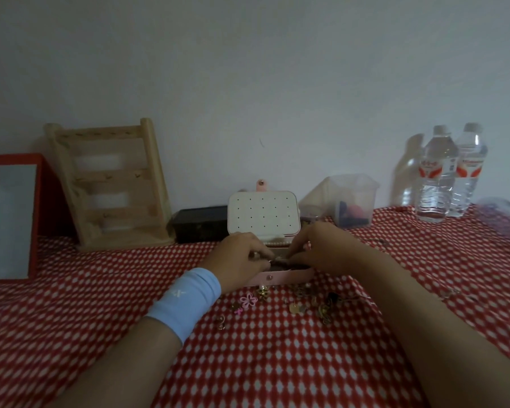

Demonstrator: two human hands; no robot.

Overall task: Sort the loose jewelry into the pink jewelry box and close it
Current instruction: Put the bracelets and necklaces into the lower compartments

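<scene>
Red-framed mirror (9, 213) cut off at 9 o'clock edge, wooden rack (112, 187) just beside it. Open tablecloth (248, 366) from 7 to 5 o'clock, only forearms crossing. Left hand (242, 257) and right hand (327, 248) both curl their fingers down into the pink jewelry box (264, 213) at centre, lid upright. Fingertips hidden, can't tell whether either holds anything. Box interior dark. Loose jewelry (292, 301) scattered at the box's 6 o'clock, nearer than the knuckles, blurry. Water bottles (437, 175) crowd 2 o'clock.

Pink jewelry box (289, 276) open, dotted lid upright; loose jewelry (280, 303) scattered just in front of box.
</scene>
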